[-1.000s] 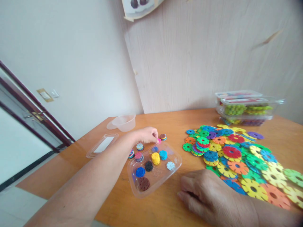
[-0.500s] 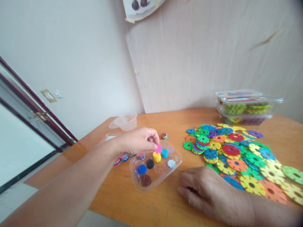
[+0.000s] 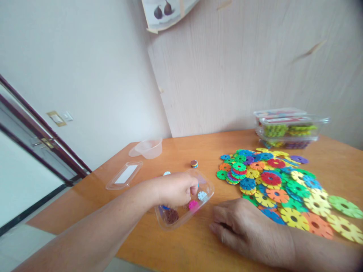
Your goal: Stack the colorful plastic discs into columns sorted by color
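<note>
My left hand (image 3: 176, 189) hovers over a clear plastic tray (image 3: 209, 187), fingers curled in a pinch. A small pink disc (image 3: 193, 205) sits at my fingertips, low in the tray. Also in the tray are a white disc (image 3: 202, 195) and a brown disc (image 3: 171, 216); my hand hides the others. My right hand (image 3: 249, 230) lies palm down on the wooden table (image 3: 198, 245), just right of the tray, holding nothing. It rests beside a pile of large coloured flower discs (image 3: 272, 181).
A small stack of discs (image 3: 194, 163) stands behind the tray. A clear lid (image 3: 124, 175) and a clear cup (image 3: 147, 148) lie at the far left. Two clear boxes of discs (image 3: 289, 130) stand against the wall. A door (image 3: 42, 143) is on the left.
My left hand picked up the pink disc beyond the tray, then drew back and lowered it into the near part of the tray. My right hand stayed put.
</note>
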Demonstrator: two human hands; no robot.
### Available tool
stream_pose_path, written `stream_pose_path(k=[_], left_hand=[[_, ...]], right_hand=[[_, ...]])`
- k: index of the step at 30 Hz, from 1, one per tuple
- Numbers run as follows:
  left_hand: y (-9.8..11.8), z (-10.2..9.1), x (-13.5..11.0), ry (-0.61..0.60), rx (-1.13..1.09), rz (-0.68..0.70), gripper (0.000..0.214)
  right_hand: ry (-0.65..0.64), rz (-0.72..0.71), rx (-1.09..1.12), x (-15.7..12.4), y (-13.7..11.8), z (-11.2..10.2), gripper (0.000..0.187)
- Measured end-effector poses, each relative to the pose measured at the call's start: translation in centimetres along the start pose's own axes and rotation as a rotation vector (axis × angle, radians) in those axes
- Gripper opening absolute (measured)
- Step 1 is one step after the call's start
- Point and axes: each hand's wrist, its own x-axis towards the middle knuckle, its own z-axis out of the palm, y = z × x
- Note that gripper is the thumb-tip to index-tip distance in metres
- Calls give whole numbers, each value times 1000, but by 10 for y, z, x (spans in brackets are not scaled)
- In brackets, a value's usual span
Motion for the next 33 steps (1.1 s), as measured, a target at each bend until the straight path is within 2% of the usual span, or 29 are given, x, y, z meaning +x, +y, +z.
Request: stream_pose_path(k=[5,8,11,15,17,19,22,26,33], left_hand=[[8,-8,-7,-50,-32,1,26],[-2,-17,-11,-11,-140,-34,28],[-26,-27,-12,147,-206,-53,29],[-70,-35,-5,346,-87,-59,22],[-87,-33,-1,338,-39,-86,23],[-97,-29,0,278,33,-100,24],[-101,-22,-4,219,174,-39,29],[-99,-17,-13,242,323,6,32],[-98,-9,-15,265,370,13,31]], right_hand=[[2,5,2,0,-1,0,18],[-3,8,13,1,-1,-1,18],[-1,12,22,0,0,0,20],[-9,6,51,-1,-1,-1,20],[-17,10,50,0,-4,-4,19],[-35,28,30,1,-7,-8,20],[-63,53,14,3,-12,-13,21],[-73,57,24,3,-14,-15,21],[-72,62,18,3,-15,-16,20]])
